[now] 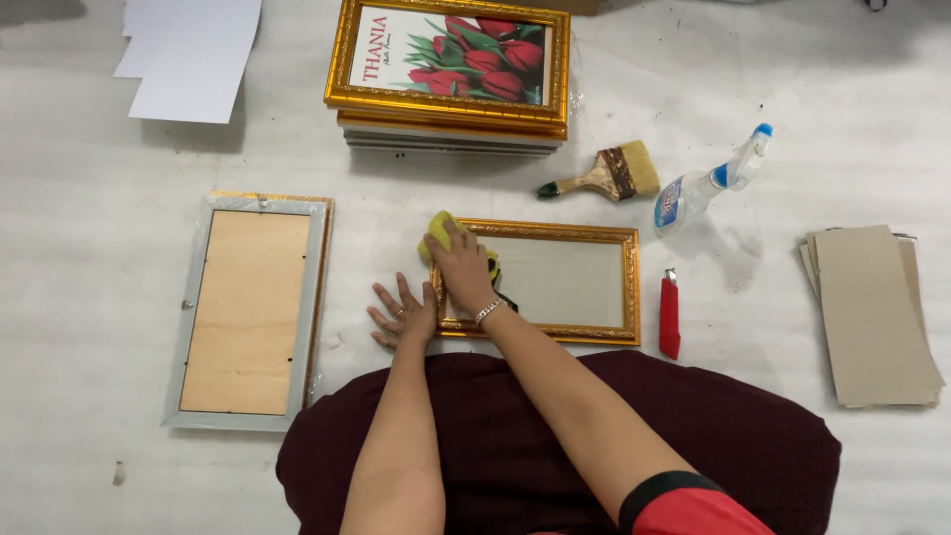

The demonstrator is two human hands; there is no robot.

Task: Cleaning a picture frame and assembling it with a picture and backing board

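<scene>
Head view, right hand (462, 269) closed on yellow cloth (437, 229) at gold frame (630, 287) left corner, left hand (401, 315) flat, fingers spread, empty, touching frame edge.

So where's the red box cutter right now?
In the head view, the red box cutter lies on the floor just right of the gold frame, below the spray bottle.

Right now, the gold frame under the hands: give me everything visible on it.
The gold frame is a rectangular, ornate gilt moulding around a plain pale glossy pane, with no picture showing. It lies flat on the white floor covering, long side toward the person. The right hand presses a yellow cloth on its upper left corner; the left hand rests flat at its left edge. A red utility knife lies just right of it.
</scene>
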